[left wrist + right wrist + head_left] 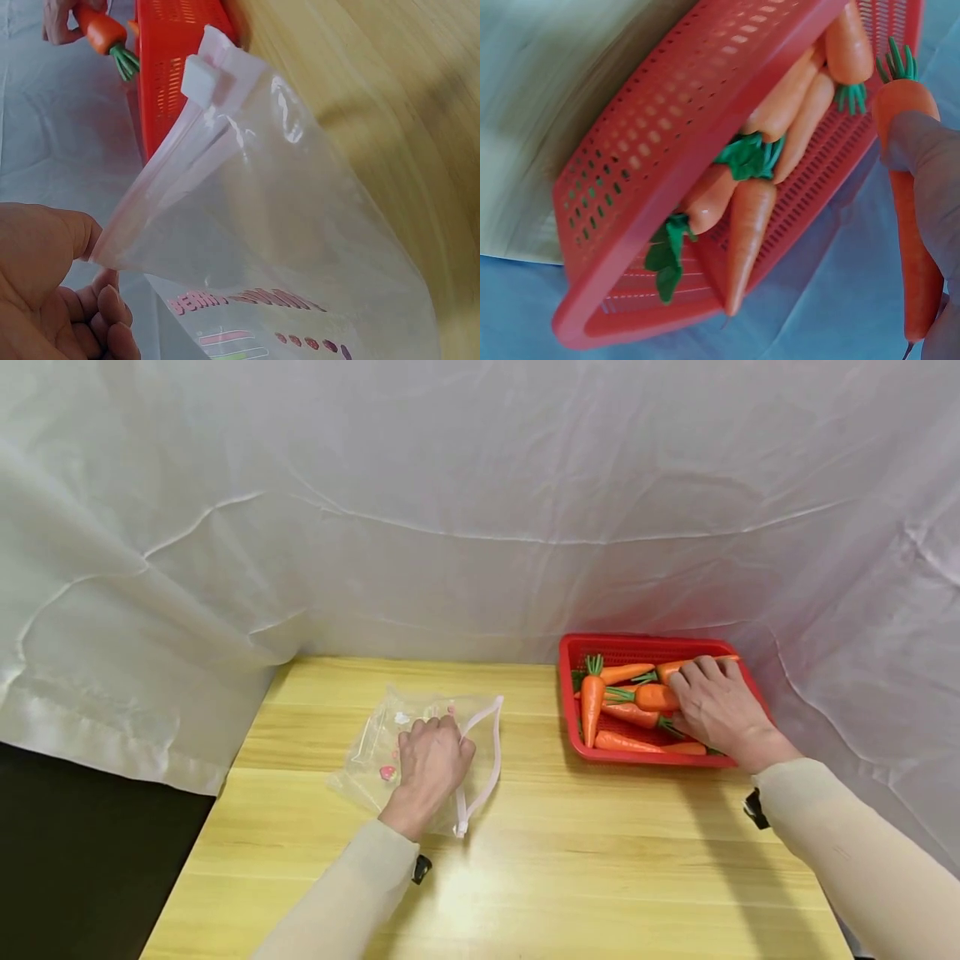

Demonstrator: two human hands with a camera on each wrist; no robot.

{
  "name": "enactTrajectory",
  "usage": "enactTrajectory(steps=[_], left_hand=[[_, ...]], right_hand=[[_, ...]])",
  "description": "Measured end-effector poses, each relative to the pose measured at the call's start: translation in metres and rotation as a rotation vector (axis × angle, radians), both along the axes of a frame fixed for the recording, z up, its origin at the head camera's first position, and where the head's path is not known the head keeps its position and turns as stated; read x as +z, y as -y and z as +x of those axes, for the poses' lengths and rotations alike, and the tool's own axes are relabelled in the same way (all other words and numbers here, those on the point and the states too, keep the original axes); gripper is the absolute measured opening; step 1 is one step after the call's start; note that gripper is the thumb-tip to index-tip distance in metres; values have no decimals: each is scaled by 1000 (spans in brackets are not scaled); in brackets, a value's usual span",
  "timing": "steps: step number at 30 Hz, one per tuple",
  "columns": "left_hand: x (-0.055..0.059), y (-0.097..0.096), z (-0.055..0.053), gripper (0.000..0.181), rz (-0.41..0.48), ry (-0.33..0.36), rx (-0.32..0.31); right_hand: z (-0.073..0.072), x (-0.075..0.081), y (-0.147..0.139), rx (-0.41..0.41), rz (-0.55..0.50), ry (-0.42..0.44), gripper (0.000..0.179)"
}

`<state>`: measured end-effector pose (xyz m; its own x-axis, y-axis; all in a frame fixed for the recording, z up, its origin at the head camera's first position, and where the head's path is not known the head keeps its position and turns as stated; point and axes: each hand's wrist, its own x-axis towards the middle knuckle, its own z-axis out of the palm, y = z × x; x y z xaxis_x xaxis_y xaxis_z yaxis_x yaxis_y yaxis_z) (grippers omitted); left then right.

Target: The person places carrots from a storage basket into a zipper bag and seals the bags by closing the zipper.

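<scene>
My left hand pinches the mouth edge of a clear slider zip bag, its thumb at the pink strip in the left wrist view. The bag's mouth gapes toward the right, with its white slider at one end and pink and red print on the film. My right hand grips an orange carrot with a short green top, raised over the red basket. Other carrots lie crisscross in the basket, some with green leaves; the hand hides part of them.
A wood-grain table carries the bag on the left and the basket at the back right. Pale cloth hangs behind and on both sides. A dark area lies beyond the table's left edge.
</scene>
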<state>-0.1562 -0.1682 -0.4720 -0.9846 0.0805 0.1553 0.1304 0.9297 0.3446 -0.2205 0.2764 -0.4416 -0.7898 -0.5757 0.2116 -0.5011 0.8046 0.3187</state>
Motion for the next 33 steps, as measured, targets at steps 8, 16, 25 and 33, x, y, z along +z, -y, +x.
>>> enactTrajectory(steps=[8,16,25,33], left_hand=[[6,-2,-3,23,7,10,-3],[10,-5,-7,22,24,14,0],[17,-9,-10,19,-43,-33,-24],[25,-16,-13,17,-26,-56,-20]], right_hand=[[5,14,24,81,-49,-60,43],[12,23,60,164,-86,-64,38],[22,24,104,235,-72,-92,50],[30,24,148,278,-70,-98,35]])
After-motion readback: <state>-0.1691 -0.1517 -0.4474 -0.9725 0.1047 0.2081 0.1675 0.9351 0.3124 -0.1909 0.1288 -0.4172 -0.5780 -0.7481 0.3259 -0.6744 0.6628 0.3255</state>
